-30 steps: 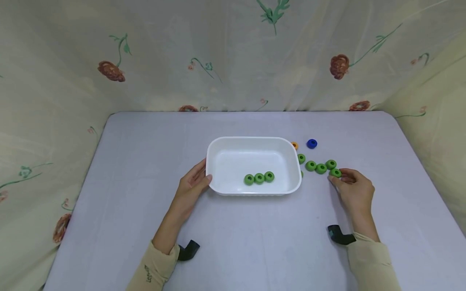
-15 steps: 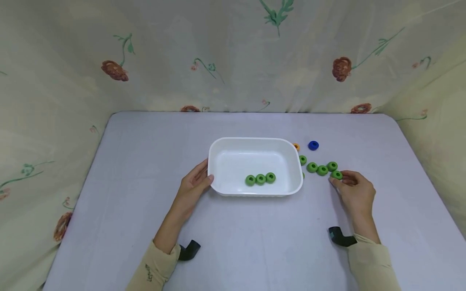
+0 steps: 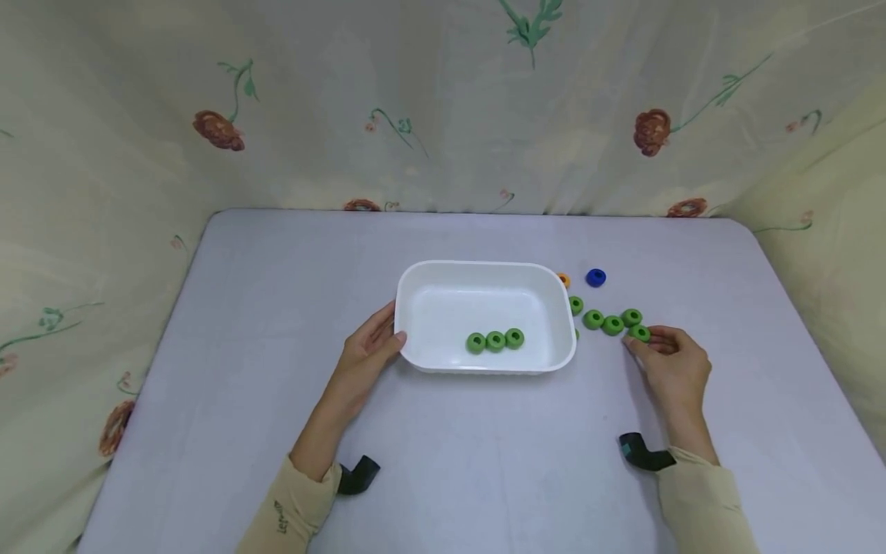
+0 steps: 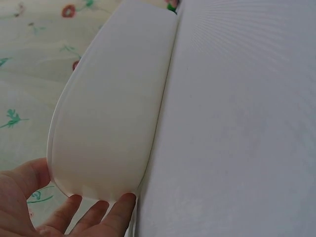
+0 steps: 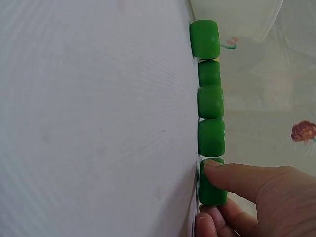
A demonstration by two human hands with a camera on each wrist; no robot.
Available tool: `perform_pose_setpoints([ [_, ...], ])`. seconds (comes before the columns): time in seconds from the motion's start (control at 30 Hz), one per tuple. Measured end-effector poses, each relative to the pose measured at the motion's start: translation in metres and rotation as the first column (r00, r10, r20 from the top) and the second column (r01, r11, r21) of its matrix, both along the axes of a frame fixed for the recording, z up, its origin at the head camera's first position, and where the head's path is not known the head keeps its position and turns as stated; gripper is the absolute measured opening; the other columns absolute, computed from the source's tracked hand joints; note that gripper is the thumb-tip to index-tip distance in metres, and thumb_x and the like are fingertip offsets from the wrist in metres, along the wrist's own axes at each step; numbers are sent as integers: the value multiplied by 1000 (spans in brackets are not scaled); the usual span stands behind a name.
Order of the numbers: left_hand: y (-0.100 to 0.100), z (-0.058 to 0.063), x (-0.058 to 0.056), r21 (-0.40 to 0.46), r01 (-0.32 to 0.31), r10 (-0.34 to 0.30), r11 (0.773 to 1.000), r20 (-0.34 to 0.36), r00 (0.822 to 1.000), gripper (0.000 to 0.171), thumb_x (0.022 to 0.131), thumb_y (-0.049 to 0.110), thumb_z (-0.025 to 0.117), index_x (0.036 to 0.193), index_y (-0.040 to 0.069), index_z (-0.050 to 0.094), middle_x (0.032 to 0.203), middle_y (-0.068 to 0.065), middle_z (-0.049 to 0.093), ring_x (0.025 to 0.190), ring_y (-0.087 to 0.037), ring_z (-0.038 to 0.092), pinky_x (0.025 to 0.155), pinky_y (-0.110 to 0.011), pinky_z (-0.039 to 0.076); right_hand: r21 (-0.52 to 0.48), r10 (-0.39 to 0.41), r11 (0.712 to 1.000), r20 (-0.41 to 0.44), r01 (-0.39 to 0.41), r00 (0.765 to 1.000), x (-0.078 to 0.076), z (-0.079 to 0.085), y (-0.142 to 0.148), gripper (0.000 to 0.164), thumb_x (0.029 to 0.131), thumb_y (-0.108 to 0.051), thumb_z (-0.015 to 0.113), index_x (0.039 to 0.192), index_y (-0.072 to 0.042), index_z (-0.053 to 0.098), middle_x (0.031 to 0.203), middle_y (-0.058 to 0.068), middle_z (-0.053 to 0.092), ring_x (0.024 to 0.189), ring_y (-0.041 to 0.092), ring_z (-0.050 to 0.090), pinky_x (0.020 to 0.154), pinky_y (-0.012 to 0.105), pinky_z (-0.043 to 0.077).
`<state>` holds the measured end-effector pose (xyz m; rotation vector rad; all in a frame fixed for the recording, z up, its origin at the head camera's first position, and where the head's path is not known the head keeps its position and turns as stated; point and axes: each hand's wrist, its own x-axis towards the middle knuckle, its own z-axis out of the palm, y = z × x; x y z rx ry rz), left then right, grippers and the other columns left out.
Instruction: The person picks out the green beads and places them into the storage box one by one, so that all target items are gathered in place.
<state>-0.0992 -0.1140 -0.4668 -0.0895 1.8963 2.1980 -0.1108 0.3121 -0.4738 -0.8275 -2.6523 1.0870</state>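
Observation:
My left hand grips the left end of a white rectangular tray, thumb at the rim and fingers against its outer wall. Three green beads with dark holes sit in a row inside the tray, near its front side. To the right, my right hand pinches a green bead between thumb and fingers. In the right wrist view this bead stands at the tabletop, at the near end of a line of green beads.
Several more green beads lie between the tray and my right hand, some partly hidden by the tray. A blue bead lies farther back, and an orange bead shows behind the tray's corner. Floral curtains surround the table.

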Motion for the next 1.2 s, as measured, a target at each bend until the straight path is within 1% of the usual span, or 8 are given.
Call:
perform_pose_setpoints([
  [0.3,-1,2,-3,-16,12,-12,1000,-9,1000,62,100,12,61,156,12,35,164,-7,33,152,-18,33,116,-22,39,-3,-4,1000,-13,4,1000,-2,0,0,46,88,-26,78,126,-4,66,106,6,67,76,-6,49,61,4,42],
  [0.4,-1,1,-1,-30,15,-15,999,0,1000,62,100,13,60,157,13,34,164,-5,33,152,-17,33,116,-22,38,-3,-4,1000,-7,4,1000,-1,0,0,46,87,-26,78,126,-4,66,106,7,67,75,-6,49,61,4,42],
  [0.53,0,-3,4,-40,17,-17,999,13,1000,62,101,12,59,157,13,33,165,-5,31,153,-18,31,117,-22,37,-4,-5,1000,8,5,1000,4,0,0,46,87,-26,78,126,-4,66,105,6,67,75,-6,50,59,4,43],
  [0.63,0,-4,6,-33,18,-18,999,4,1000,62,101,10,58,157,12,32,165,-6,30,154,-19,30,118,-23,36,-4,1,1000,7,-1,1000,6,-1,0,46,87,-26,78,126,-4,66,105,6,67,76,-5,50,59,5,43],
  [0.87,-1,-4,2,-27,20,-20,999,-11,1000,61,102,11,58,157,14,33,165,-5,31,153,-19,31,117,-22,37,-14,-1,1000,-12,1,1000,3,2,-1,46,87,-26,78,126,-4,66,105,6,67,76,-6,51,60,4,43],
  [1.03,-1,-4,2,-15,29,-30,999,-6,1000,62,101,11,58,157,13,33,165,-5,30,153,-19,30,117,-21,37,-31,-16,999,-9,16,1000,4,4,-2,47,87,-27,79,126,-5,66,101,1,65,77,-5,51,60,4,45],
  [1.13,-1,-3,1,-11,31,-32,999,-9,999,62,101,12,59,157,13,33,165,-5,30,153,-19,30,117,-21,37,-36,-23,999,-32,21,999,4,7,-3,47,86,-27,80,126,-6,67,97,-4,63,77,-6,51,60,4,45],
  [1.2,0,-2,0,-17,30,-30,999,-8,1000,62,101,13,59,157,14,33,165,-5,30,153,-18,31,117,-20,37,-28,-19,999,-61,17,998,3,11,-4,47,85,-26,80,125,-5,67,97,-3,64,76,-7,51,60,4,45],
])
